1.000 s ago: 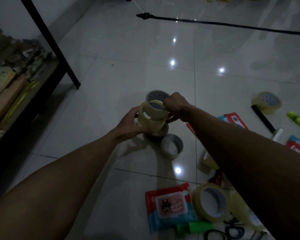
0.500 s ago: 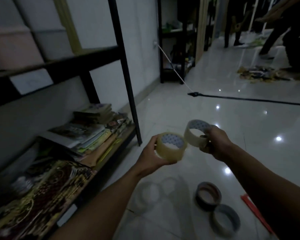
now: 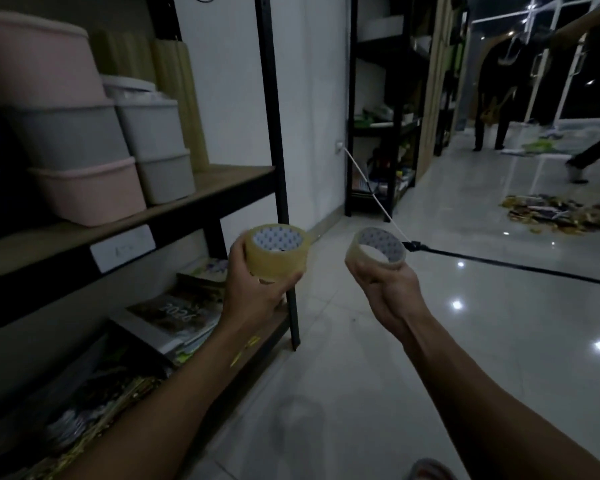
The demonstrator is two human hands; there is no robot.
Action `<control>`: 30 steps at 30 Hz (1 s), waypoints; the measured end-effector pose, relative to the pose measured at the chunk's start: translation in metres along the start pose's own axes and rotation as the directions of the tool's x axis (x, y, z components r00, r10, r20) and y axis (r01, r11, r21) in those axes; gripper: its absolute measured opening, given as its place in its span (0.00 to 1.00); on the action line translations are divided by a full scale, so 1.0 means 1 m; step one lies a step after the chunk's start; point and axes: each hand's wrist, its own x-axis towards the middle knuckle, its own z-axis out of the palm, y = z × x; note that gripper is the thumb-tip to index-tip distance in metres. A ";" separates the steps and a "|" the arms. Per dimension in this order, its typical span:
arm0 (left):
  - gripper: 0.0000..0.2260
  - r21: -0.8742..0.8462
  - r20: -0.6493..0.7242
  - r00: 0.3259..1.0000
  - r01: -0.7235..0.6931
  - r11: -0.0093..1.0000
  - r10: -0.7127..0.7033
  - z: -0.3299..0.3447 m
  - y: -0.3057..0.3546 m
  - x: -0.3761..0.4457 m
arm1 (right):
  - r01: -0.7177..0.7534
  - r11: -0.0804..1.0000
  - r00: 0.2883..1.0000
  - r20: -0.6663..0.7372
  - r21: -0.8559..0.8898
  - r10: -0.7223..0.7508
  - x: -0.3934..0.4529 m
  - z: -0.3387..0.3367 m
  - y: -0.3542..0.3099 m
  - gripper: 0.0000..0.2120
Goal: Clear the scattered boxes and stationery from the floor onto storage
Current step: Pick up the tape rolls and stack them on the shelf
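The left hand (image 3: 253, 292) grips a thick roll of clear tape (image 3: 276, 251), fingers curled under it and thumb at its side, core facing up. The right hand (image 3: 385, 289) holds a thinner tape roll (image 3: 376, 249) from below, fingers wrapped round its lower edge. The two rolls are well apart, each carried at the same height in front of the body.

A second ago both hands were low over the floor, picking these rolls off a small stack among scattered stationery. Half a second ago the rolls were up and nearly touching, with two more rolls visible on the tiles beneath. Now the view has lifted to the shelving, the rolls have spread apart and the floor clutter has dropped out of sight. I judge the pickup done and the carry to storage under way; placing comes next, and the remaining rolls presumably need another trip.

Just left of the hands stands a black metal shelf rack (image 3: 278, 150). Its wooden middle shelf (image 3: 222, 181) carries stacked pink and grey lidded bins (image 3: 84, 161), with bare board at the near end that looks like the readiest spot. The bottom shelf holds books and calendars (image 3: 174, 320).

Beyond, glossy white floor tiles (image 3: 465, 341) reflect ceiling lights. A black cable (image 3: 516, 263) crosses the floor, a second rack (image 3: 378, 133) stands against the wall, and another pile of litter (image 3: 548, 213) lies far right near a person's legs (image 3: 492, 116).
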 end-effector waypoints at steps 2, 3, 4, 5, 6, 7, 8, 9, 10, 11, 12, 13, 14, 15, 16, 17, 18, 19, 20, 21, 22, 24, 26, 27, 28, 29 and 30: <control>0.49 0.001 0.010 1.000 -0.019 1.000 0.019 0.005 0.013 0.021 | 0.012 1.000 1.000 -0.010 0.006 -0.012 0.021 0.015 -0.010 0.33; 0.48 0.015 0.011 0.999 -0.034 0.999 0.034 0.008 0.021 0.031 | 0.008 1.000 1.000 -0.012 0.016 -0.007 0.031 0.023 -0.017 0.29; 0.46 0.039 0.006 0.999 -0.047 0.998 0.047 0.011 0.030 0.042 | -0.011 1.000 1.000 -0.007 0.021 0.011 0.039 0.032 -0.024 0.27; 0.44 0.059 -0.001 0.998 -0.057 0.997 0.057 0.014 0.039 0.053 | -0.048 0.999 0.999 0.003 0.000 0.048 0.047 0.040 -0.032 0.24; 0.43 0.072 -0.014 0.998 -0.059 0.996 0.060 0.017 0.047 0.064 | -0.088 0.995 0.996 0.017 -0.048 0.089 0.054 0.047 -0.039 0.22; 0.42 0.078 -0.028 0.998 -0.052 0.996 0.055 0.018 0.058 0.074 | -0.118 0.986 0.992 0.034 -0.116 0.123 0.060 0.054 -0.048 0.20; 0.42 0.084 -0.052 0.997 -0.046 0.995 0.050 0.020 0.067 0.085 | -0.127 0.973 0.989 0.046 -0.194 0.139 0.066 0.061 -0.057 0.19; 0.41 0.095 -0.084 0.995 -0.039 0.995 0.047 0.021 0.077 0.097 | -0.116 0.955 0.989 0.059 -0.274 0.138 0.071 0.068 -0.067 0.20; 0.41 0.112 -0.128 0.991 -0.032 0.993 0.047 0.021 0.085 0.107 | -0.095 0.931 0.988 0.077 -0.353 0.130 0.078 0.074 -0.075 0.22; 0.42 0.138 -0.178 0.983 -0.029 0.990 0.054 0.021 0.094 0.116 | -0.071 0.904 0.988 0.097 -0.421 0.122 0.084 0.081 -0.082 0.23; 0.42 0.173 -0.221 0.973 -0.030 0.984 0.069 0.021 0.100 0.128 | -0.047 0.880 0.986 0.121 -0.473 0.118 0.091 0.088 -0.087 0.23; 0.42 0.206 -0.255 0.964 -0.028 0.978 0.081 0.020 0.106 0.140 | -0.024 0.859 0.983 0.146 -0.512 0.115 0.099 0.094 -0.091 0.24; 0.43 0.233 -0.281 0.956 -0.015 0.972 0.082 0.018 0.110 0.153 | -0.004 0.839 0.979 0.168 -0.543 0.113 0.107 0.102 -0.092 0.24; 0.44 0.247 -0.301 0.951 0.007 0.969 0.070 0.016 0.113 0.165 | 0.016 0.821 0.977 0.184 -0.570 0.108 0.114 0.111 -0.092 0.26; 0.44 0.258 -0.320 0.946 0.032 0.966 0.054 0.012 0.113 0.178 | 0.040 0.805 0.977 0.191 -0.592 0.092 0.121 0.119 -0.090 0.28; 0.45 0.274 -0.344 0.938 0.062 0.960 0.037 0.009 0.113 0.190 | 0.067 0.787 0.978 0.196 -0.614 0.070 0.129 0.127 -0.087 0.30; 0.45 0.298 -0.370 0.929 0.101 0.949 0.018 0.005 0.110 0.201 | 0.087 0.767 0.979 0.196 -0.635 0.052 0.138 0.135 -0.082 0.32; 0.45 0.325 -0.390 0.921 0.144 0.935 -0.006 0.001 0.104 0.213 | 0.100 0.752 0.980 0.194 -0.652 0.038 0.143 0.142 -0.077 0.34; 0.45 0.344 -0.408 0.912 0.189 0.920 -0.036 -0.002 0.096 0.224 | 0.111 0.736 0.979 0.199 -0.668 0.033 0.149 0.148 -0.072 0.37; 0.44 0.358 -0.420 0.905 0.231 0.904 -0.065 -0.004 0.088 0.234 | 0.120 0.723 0.977 0.209 -0.680 0.034 0.154 0.154 -0.066 0.40; 0.43 0.374 -0.419 0.903 0.267 0.888 -0.095 -0.006 0.079 0.243 | 0.131 0.712 0.975 0.221 -0.690 0.035 0.158 0.159 -0.060 0.42; 0.42 0.418 -0.403 0.906 0.310 0.854 -0.132 -0.006 0.065 0.256 | 0.162 0.697 0.968 0.249 -0.699 0.023 0.165 0.166 -0.050 0.44; 0.41 0.448 -0.390 0.905 0.350 0.823 -0.173 -0.005 0.052 0.265 | 0.168 0.684 0.973 0.232 -0.710 0.002 0.170 0.170 -0.041 0.46; 0.41 0.437 -0.391 0.897 0.379 0.816 -0.206 -0.007 0.045 0.270 | 0.167 0.675 0.975 0.223 -0.719 -0.004 0.173 0.171 -0.038 0.47; 0.42 0.412 -0.394 0.887 0.403 0.817 -0.239 -0.008 0.040 0.274 | 0.164 0.663 0.977 0.215 -0.730 -0.005 0.174 0.172 -0.036 0.48; 0.43 0.386 -0.395 0.879 0.422 0.821 -0.266 -0.009 0.034 0.278 | 0.167 0.648 0.977 0.214 -0.743 -0.007 0.174 0.172 -0.035 0.48; 0.44 0.365 -0.391 0.874 0.435 0.823 -0.288 -0.011 0.030 0.282 | 0.177 0.630 0.976 0.220 -0.756 -0.010 0.175 0.172 -0.035 0.46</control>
